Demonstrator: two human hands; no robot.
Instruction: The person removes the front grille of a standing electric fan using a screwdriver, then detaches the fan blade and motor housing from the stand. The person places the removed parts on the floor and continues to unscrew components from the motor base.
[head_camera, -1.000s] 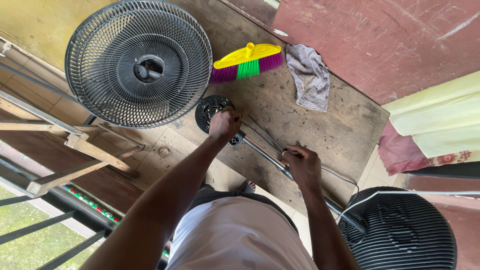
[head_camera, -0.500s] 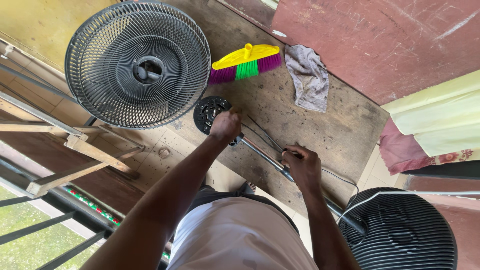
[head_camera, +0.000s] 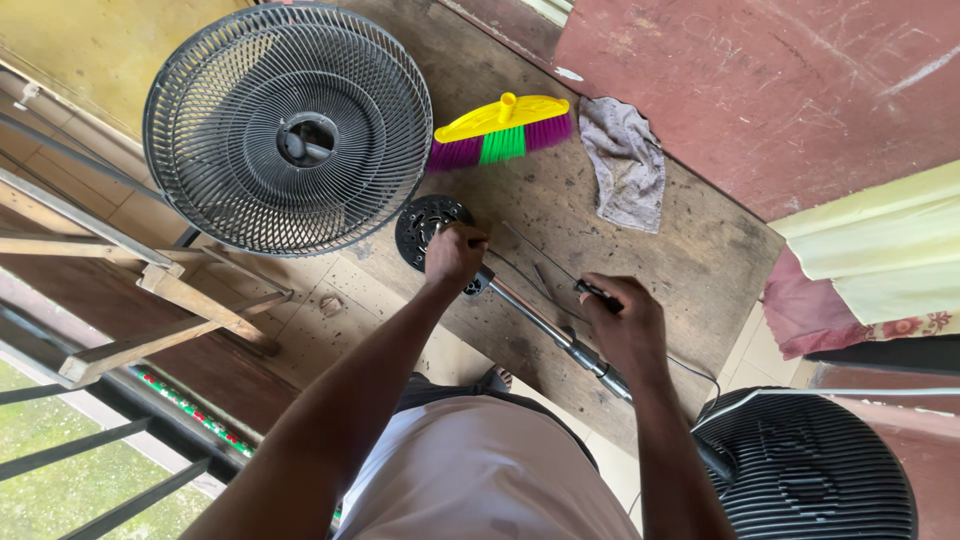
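A dismantled stand fan is seen spread over a worn wooden desk (head_camera: 690, 260), viewed from above. The left hand (head_camera: 455, 252) is closed over the upper end of the chrome fan pole (head_camera: 545, 322), right where it meets the round black perforated plate (head_camera: 420, 222) lying flat on the desk. The right hand (head_camera: 628, 325) is curled around a slim dark-handled tool (head_camera: 597, 291), probably a screwdriver, which is held just above the pole's middle; its tip cannot be made out. The pole lies diagonally across the desk, its lower end running to the ribbed black fan base (head_camera: 810, 470) at the bottom right.

For the work at the pole to be done well, the shaft would best be pinned firmly by the left hand so that it cannot roll, and the tool brought squarely onto its fastening before any force is applied; a slanted approach risks a slip toward the fingers.

The large black fan guard (head_camera: 288, 125) is laid at the desk's far left corner, partly overhanging the edge. A yellow broom head with purple and green bristles (head_camera: 500, 128) and a crumpled grey rag (head_camera: 625, 160) are set beyond the pole, well apart from both hands. 2 thin metal rods (head_camera: 535, 260) lie beside the pole, close to the tool's path, and a thin cable (head_camera: 695, 375) trails near the right wrist.
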